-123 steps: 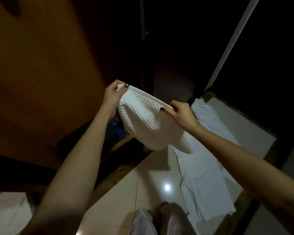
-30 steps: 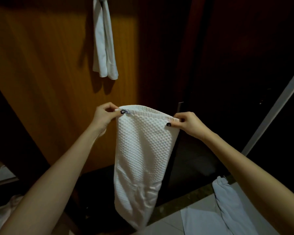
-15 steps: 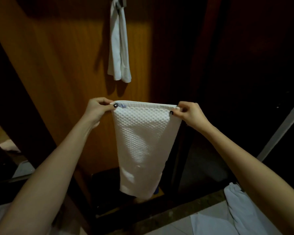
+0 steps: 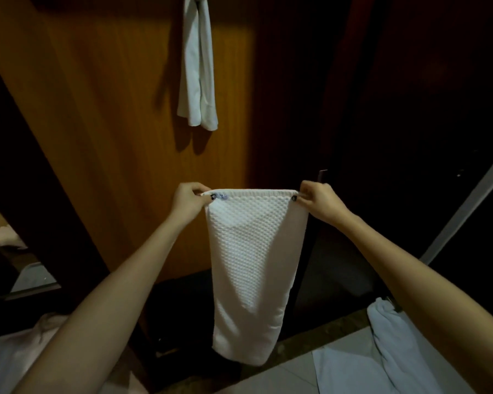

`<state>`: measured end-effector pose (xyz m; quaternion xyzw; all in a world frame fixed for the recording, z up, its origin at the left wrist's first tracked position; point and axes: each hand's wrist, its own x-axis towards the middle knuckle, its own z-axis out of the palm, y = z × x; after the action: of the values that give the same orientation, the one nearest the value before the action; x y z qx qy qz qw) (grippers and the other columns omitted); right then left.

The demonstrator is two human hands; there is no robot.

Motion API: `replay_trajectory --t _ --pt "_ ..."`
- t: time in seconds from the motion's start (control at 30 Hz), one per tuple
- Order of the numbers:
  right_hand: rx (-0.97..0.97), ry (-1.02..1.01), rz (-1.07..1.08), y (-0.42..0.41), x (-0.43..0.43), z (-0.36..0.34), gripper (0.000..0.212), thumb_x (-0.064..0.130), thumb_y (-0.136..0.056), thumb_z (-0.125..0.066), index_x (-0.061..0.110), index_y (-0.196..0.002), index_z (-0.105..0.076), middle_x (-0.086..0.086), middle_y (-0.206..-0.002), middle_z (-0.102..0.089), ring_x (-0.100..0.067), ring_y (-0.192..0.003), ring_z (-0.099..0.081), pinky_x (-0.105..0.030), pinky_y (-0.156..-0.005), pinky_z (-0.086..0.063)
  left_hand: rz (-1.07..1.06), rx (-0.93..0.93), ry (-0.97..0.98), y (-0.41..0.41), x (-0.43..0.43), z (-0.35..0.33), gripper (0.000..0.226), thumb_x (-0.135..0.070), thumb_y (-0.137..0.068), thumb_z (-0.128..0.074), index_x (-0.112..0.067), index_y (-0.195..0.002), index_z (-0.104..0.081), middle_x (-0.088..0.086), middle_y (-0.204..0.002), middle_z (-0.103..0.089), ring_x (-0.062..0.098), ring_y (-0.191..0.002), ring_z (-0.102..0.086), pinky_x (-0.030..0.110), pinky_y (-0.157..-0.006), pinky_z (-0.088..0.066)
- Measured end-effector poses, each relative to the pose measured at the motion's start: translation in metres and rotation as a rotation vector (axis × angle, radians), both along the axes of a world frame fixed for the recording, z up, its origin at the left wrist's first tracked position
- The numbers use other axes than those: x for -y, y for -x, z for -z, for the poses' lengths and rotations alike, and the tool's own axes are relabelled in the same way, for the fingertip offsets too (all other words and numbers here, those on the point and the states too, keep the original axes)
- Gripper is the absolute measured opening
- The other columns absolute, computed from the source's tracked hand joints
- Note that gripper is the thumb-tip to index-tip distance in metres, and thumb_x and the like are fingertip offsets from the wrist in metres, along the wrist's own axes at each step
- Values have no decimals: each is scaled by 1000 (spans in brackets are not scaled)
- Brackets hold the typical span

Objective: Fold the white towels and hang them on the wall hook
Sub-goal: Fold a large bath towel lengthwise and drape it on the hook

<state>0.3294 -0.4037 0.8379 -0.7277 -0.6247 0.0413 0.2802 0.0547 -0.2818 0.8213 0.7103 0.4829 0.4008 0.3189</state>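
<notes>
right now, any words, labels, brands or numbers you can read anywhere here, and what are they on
No text can be read in this view.
Small bluish mark at the top corner of the textured towel, beside the left hand: possibly a tag or stitching, too blurred to read.
Hanging towel and wooden panel: no print visible.

No writing, label, brand or number can be read anywhere in this dim view. A small bluish mark sits at the top edge of the white towel (image 4: 254,251), just beside the thumb of the left hand (image 4: 187,201). It is too small and blurred to tell whether it carries any letters.
</notes>
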Motion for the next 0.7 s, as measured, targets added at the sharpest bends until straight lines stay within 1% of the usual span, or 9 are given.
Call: replay_trajectory --t 0.07,0.13,0.2,0.3,0.37,0.47,0.53,0.6,0.7 --pt "-137 41 -2 6 6 16 12 15 -93 -61 13 -105 -60 2 -85 -61 -12 -64 -60 -20 -49 -43 -6 84 123 -9 8 13 15 2 -77 -68 -13 -80 -71 6 -77 -66 16 -72 -57 26 -63 -41" --pt "-353 92 -95 16 11 21 40 7 -92 -59 24 -128 -58 0 -95 -68 -12 -63 -68 -19 -50 -51 -41 153 195 -19 14 18 16 3 -76 -68 -13 -78 -70 5 -77 -66 18 -75 -58 28 -67 -43" --pt "-522 131 -196 30 13 15 40 3 -92 -58 27 -123 -63 -8 -87 -73 -19 -64 -72 -25 -54 -56 -25 205 200 -26 18 11 14 3 -76 -69 -10 -82 -70 5 -79 -66 16 -75 -59 26 -67 -45" --pt "-690 114 -255 46 12 -10 11 6 -93 -62 1 -99 -69 -20 -88 -70 -26 -71 -73 -31 -62 -60 75 283 139 -31 23 -8 16 3 -75 -71 -12 -79 -70 1 -75 -66 6 -66 -58 17 -60 -46" --pt "-753 127 -308 53 11 -29 13 2 -88 -67 -6 -98 -64 -19 -84 -71 -23 -76 -74 -29 -72 -61 170 349 124 -30 29 -21 17 2 -76 -73 -15 -77 -70 -1 -72 -64 0 -62 -57 13 -56 -46" --pt "-702 197 -419 63 14 -59 16 -6 -85 -67 -4 -100 -62 -20 -95 -73 -22 -91 -73 -26 -80 -59 248 405 102 -28 33 -34 17 1 -75 -75 -15 -78 -70 0 -72 -64 -1 -62 -58 14 -57 -48" --pt "-609 189 -446 69 14 -72 8 -2 -87 -66 1 -95 -65 -19 -89 -73 -21 -84 -74 -27 -76 -59 251 435 103 -27 34 -39 17 1 -75 -75 -15 -77 -70 -1 -70 -64 3 -64 -59 16 -58 -49" --pt "-373 85 -452 77 14 -81 3 9 -88 -69 6 -90 -69 -9 -74 -72 -15 -68 -71 -24 -65 -56 254 486 119 -27 35 -42 16 1 -76 -74 -15 -77 -70 -4 -67 -66 4 -63 -61 17 -58 -50" --pt "-60 -90 -467 85 8 -86 10 20 -84 -74 12 -90 -73 0 -78 -62 -13 -67 -56 -26 -61 -43 259 557 149 -29 39 -46 20 2 -77 -72 -18 -74 -71 -8 -67 -68 3 -64 -64 18 -58 -51"
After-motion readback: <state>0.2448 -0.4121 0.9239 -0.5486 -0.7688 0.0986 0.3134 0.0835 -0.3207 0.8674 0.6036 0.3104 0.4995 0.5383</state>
